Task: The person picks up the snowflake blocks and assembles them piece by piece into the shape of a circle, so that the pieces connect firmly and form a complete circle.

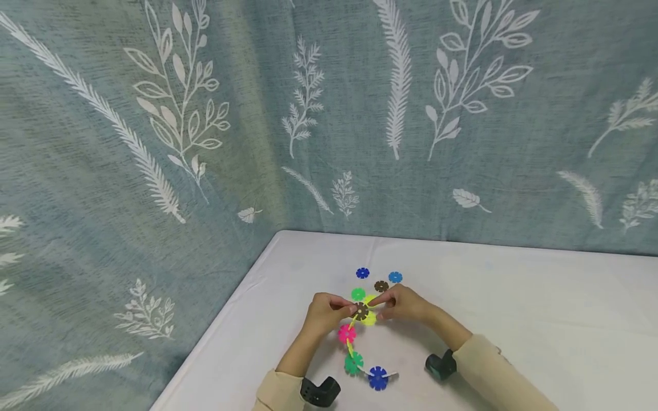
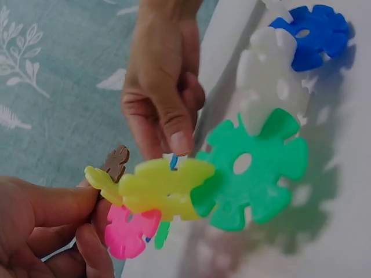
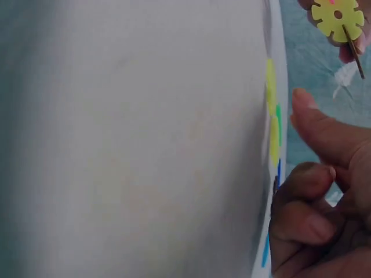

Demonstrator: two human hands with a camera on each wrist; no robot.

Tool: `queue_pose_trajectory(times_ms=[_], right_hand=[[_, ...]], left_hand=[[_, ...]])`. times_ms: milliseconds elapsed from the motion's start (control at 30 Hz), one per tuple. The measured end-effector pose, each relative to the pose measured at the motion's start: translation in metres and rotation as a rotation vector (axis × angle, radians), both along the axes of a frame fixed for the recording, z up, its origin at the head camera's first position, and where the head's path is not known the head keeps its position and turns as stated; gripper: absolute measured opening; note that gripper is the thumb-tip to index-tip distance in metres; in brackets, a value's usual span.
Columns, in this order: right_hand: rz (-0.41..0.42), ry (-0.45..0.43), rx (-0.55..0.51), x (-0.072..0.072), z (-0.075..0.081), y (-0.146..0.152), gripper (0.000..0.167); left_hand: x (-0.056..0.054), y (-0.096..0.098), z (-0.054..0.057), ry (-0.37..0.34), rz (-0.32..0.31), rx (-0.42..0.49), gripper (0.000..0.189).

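Note:
My left hand (image 1: 324, 315) pinches a yellow snowflake disc (image 2: 103, 186) near the upper end of a curved chain of notched plastic discs. A brown disc (image 1: 362, 315) is slotted onto that yellow one, at the chain's end. Below it follow a pink disc (image 1: 347, 334), another yellow disc (image 2: 159, 188), a green disc (image 1: 353, 363), a white disc (image 2: 266, 75) and a blue disc (image 1: 378, 379). My right hand (image 1: 407, 303) holds nothing, its forefinger extended beside a loose yellow disc (image 1: 369, 298) and the other fingers bent.
Loose discs lie flat on the white-covered table (image 1: 514, 308): another yellow disc (image 1: 369, 321), a green disc (image 1: 358, 294), a brown disc (image 1: 381, 286), a dark blue disc (image 1: 362, 273) and a light blue disc (image 1: 395, 277). A leaf-patterned curtain (image 1: 349, 114) hangs behind and left.

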State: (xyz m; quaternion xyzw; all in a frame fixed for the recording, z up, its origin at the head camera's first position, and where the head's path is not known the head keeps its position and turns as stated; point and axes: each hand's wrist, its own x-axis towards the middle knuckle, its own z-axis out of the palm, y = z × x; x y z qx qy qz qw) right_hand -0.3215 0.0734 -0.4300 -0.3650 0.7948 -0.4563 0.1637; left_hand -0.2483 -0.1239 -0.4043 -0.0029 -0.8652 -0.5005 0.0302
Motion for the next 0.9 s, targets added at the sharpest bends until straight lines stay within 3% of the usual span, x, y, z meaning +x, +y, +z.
queue_pose_trajectory(times_ms=[200, 433, 733, 900], right_hand=[[-0.045, 0.037, 0.091, 0.001, -0.006, 0.0, 0.03], [-0.151, 0.154, 0.207, 0.008, -0.01, -0.001, 0.026], [-0.153, 0.195, 0.016, 0.012, -0.002, 0.016, 0.007], [-0.191, 0.235, -0.061, 0.016, 0.006, 0.019, 0.005]], left_hand=[[-0.003, -0.001, -0.001, -0.007, 0.016, 0.016, 0.015], [-0.006, 0.004, -0.005, -0.041, 0.006, 0.045, 0.017], [-0.012, 0.011, -0.004, -0.03, -0.021, 0.059, 0.017], [-0.015, 0.015, 0.0, -0.035, -0.043, 0.108, 0.018]])
